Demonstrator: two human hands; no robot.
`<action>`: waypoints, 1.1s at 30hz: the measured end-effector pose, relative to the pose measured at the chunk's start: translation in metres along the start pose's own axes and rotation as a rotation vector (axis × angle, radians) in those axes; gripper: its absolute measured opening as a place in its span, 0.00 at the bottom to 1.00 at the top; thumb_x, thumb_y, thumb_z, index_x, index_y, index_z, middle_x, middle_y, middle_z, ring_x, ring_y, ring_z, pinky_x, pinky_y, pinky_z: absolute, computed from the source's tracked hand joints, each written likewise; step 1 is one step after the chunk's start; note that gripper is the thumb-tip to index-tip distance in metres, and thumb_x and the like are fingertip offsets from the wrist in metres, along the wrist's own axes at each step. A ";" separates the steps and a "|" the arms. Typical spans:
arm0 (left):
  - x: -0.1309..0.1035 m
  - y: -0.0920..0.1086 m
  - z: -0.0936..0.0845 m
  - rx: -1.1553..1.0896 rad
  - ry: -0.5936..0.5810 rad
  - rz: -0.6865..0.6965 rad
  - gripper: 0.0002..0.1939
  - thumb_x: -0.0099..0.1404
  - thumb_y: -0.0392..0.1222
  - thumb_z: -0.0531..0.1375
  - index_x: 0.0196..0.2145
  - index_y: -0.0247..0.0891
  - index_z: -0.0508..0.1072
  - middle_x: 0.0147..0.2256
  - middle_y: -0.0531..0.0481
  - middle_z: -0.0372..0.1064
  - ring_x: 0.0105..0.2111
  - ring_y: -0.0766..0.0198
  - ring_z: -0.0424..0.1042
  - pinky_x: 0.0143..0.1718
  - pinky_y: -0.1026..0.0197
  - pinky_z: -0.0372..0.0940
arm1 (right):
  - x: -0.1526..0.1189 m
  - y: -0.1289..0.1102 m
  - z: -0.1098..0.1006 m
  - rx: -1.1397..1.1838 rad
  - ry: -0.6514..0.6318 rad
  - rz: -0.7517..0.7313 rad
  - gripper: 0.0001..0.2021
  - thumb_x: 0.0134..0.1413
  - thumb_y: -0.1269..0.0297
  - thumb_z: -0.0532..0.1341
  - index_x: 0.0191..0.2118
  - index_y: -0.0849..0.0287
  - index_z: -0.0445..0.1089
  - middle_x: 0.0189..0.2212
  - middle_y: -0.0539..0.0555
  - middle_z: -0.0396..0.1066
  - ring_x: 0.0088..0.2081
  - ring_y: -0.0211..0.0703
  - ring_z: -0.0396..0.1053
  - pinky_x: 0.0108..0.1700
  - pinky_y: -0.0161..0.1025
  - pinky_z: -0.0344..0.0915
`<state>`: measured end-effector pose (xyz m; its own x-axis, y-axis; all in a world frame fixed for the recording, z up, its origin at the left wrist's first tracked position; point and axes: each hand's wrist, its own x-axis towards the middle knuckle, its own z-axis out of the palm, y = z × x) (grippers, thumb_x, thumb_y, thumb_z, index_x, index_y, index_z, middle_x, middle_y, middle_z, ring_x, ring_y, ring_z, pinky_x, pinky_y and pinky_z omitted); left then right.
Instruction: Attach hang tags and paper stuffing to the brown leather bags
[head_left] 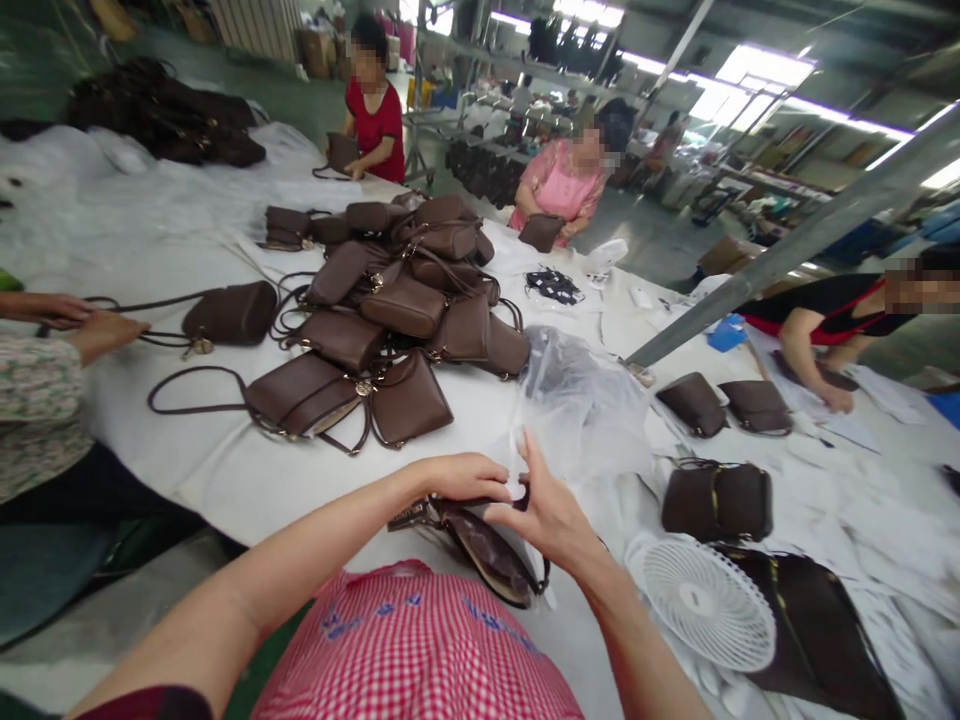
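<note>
A dark brown handbag (491, 555) lies in front of me at the table edge, its mouth open and its pale lining showing. My left hand (469, 478) is closed over the bag's far edge, fingers pointing right. My right hand (546, 505) is at the bag's right end, with thumb and index finger spread apart; its other fingers are mostly hidden. Between the hands shows a narrow white strip (516, 465), and I cannot tell whether either hand grips it. A dark printed tag (409, 513) hangs at the bag's left end.
Beyond my hands is a heap of brown handbags (405, 300). Clear plastic bags (585, 400) lie right of it. A white fan (701, 600), more brown bags (716, 500) and a slanting metal pole (750, 270) stand to the right. Co-workers handle bags around the table (187, 470).
</note>
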<state>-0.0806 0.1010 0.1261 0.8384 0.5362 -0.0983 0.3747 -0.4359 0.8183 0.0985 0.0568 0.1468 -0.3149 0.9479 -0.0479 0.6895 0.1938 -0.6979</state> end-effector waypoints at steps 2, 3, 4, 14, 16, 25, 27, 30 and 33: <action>0.001 0.002 -0.002 0.032 0.170 0.005 0.10 0.67 0.42 0.54 0.35 0.35 0.72 0.31 0.52 0.71 0.31 0.65 0.67 0.34 0.66 0.61 | 0.001 0.009 0.003 -0.140 -0.061 0.042 0.42 0.44 0.59 0.66 0.64 0.62 0.51 0.44 0.63 0.73 0.41 0.56 0.72 0.42 0.46 0.64; -0.001 0.005 0.000 0.082 0.331 -0.008 0.10 0.67 0.42 0.53 0.36 0.35 0.72 0.34 0.50 0.71 0.33 0.63 0.67 0.37 0.63 0.61 | 0.002 0.013 0.003 -0.192 -0.066 0.068 0.38 0.45 0.60 0.65 0.62 0.63 0.55 0.39 0.62 0.75 0.39 0.56 0.72 0.41 0.45 0.64; -0.004 0.008 0.003 0.139 0.512 -0.027 0.10 0.68 0.41 0.52 0.38 0.35 0.71 0.36 0.47 0.70 0.36 0.62 0.67 0.40 0.61 0.61 | 0.003 0.017 0.001 -0.220 -0.072 0.084 0.32 0.47 0.62 0.63 0.60 0.63 0.60 0.35 0.60 0.76 0.38 0.54 0.72 0.40 0.44 0.63; -0.023 -0.005 0.079 0.529 0.477 0.211 0.13 0.71 0.35 0.46 0.43 0.34 0.70 0.39 0.44 0.69 0.42 0.59 0.65 0.44 0.57 0.60 | 0.008 0.036 -0.011 0.533 -0.310 0.447 0.10 0.50 0.57 0.61 0.34 0.57 0.67 0.18 0.44 0.68 0.20 0.36 0.65 0.22 0.31 0.59; -0.016 -0.013 0.092 0.593 0.467 0.222 0.13 0.72 0.36 0.47 0.37 0.35 0.71 0.33 0.46 0.69 0.36 0.61 0.65 0.39 0.58 0.60 | 0.005 0.036 -0.008 0.720 -0.308 0.551 0.12 0.48 0.54 0.63 0.32 0.57 0.65 0.21 0.45 0.70 0.21 0.36 0.67 0.23 0.31 0.61; 0.005 -0.030 0.109 0.661 0.482 0.187 0.08 0.70 0.37 0.51 0.34 0.36 0.69 0.31 0.48 0.68 0.35 0.60 0.63 0.39 0.56 0.56 | -0.014 0.043 0.000 1.077 -0.386 0.567 0.18 0.48 0.53 0.67 0.43 0.57 0.72 0.35 0.51 0.74 0.36 0.40 0.71 0.41 0.37 0.67; 0.005 -0.029 0.106 0.658 0.426 0.198 0.08 0.69 0.37 0.52 0.33 0.37 0.68 0.30 0.48 0.69 0.35 0.60 0.64 0.40 0.56 0.56 | -0.017 0.046 0.002 1.028 -0.385 0.545 0.20 0.50 0.51 0.65 0.46 0.57 0.71 0.36 0.52 0.73 0.38 0.42 0.71 0.44 0.40 0.66; 0.002 -0.024 0.100 0.647 0.344 0.187 0.07 0.66 0.36 0.55 0.29 0.37 0.68 0.30 0.46 0.69 0.36 0.58 0.64 0.42 0.55 0.57 | -0.019 0.052 0.004 0.850 -0.353 0.452 0.21 0.52 0.50 0.63 0.49 0.56 0.70 0.40 0.53 0.73 0.47 0.49 0.68 0.52 0.46 0.61; 0.003 -0.018 0.097 0.668 0.282 0.143 0.03 0.61 0.36 0.58 0.29 0.36 0.69 0.31 0.42 0.71 0.38 0.55 0.66 0.42 0.54 0.58 | -0.017 0.059 0.006 0.602 -0.249 0.353 0.19 0.54 0.52 0.60 0.49 0.56 0.70 0.43 0.53 0.72 0.51 0.51 0.64 0.57 0.47 0.55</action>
<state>-0.0470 0.0407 0.0560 0.7972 0.5673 0.2065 0.5058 -0.8144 0.2845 0.1408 0.0509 0.1021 -0.3285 0.8288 -0.4529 0.3230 -0.3521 -0.8785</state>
